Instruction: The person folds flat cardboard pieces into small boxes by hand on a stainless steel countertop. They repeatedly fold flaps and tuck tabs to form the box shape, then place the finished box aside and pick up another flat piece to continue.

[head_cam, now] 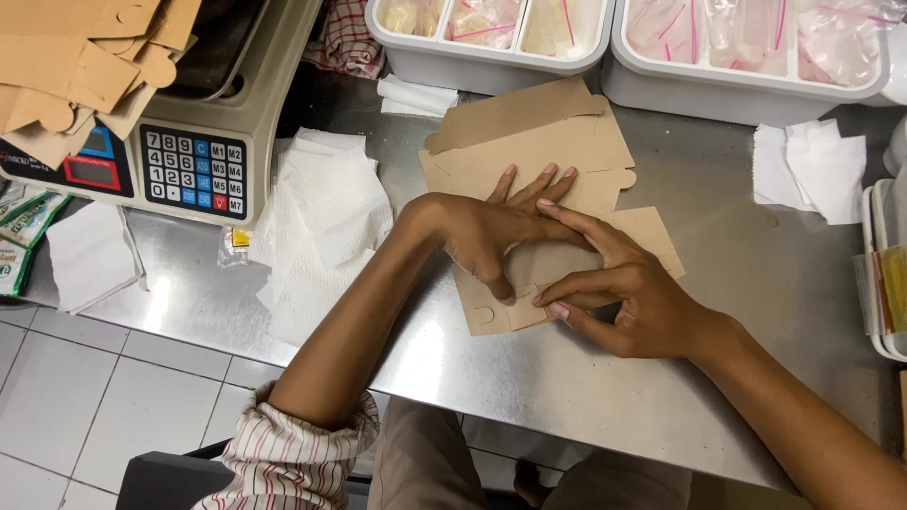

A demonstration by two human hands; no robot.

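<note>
On the steel desk (472, 368), right about the middle, lay a flat brown cardboard box blank (529, 151), unfolded, with its flaps and tabs spread out. Both hands were on it. The left hand (487, 231) was pressed flat-ish on the middle of the blank, fingers (529, 189) spread and pointing away toward the far edge, thumb tucked down near the little tab at the near edge. So not really gripping anything, more holding the card down. The right hand (628, 293) came in from the other side, its index finger stretched across over the left hand's knuckles, and its thumb and other fingers were pinched in close on the near flap, right beside the left thumb. Looked like a light pinch on the flap edge, but I couldn't tell how firmly it had hold.

Just left of the blank was a messy pile of white paper napkins (326, 217), touching or nearly touching the left forearm. Further left sat a weighing scale (203, 142) with a keypad, and a stack of more brown box blanks (85, 66) was on top of it, hanging over the edge. Along the far side of the desk stood two white plastic tubs (746, 80) filled with clear zip bags with pink seals. A few more white napkins (812, 165) lay off to the right, well apart from the hands. Some green sachets (24, 222) poked in at the left edge. The person wore a striped sleeve (293, 449) pushed up on the left arm.
</note>
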